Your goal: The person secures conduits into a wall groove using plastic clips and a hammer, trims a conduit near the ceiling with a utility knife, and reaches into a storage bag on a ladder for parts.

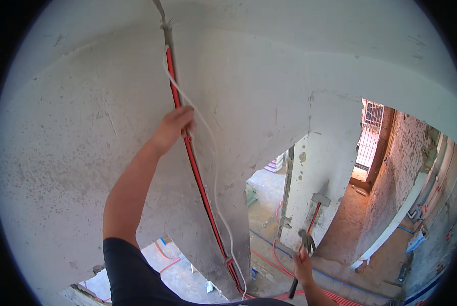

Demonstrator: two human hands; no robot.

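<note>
Carefully, I'd keep my left hand (173, 127) pressing the red pipe (198, 178) into the wall (75, 153) groove, right hand (303, 266) fingers gripping the hammer (301, 257) firmly.

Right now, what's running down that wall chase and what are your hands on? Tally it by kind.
Red conduit: 1, left hand pressing it
White cable: 1
Hammer: 1, in right hand
Total: 3
</note>
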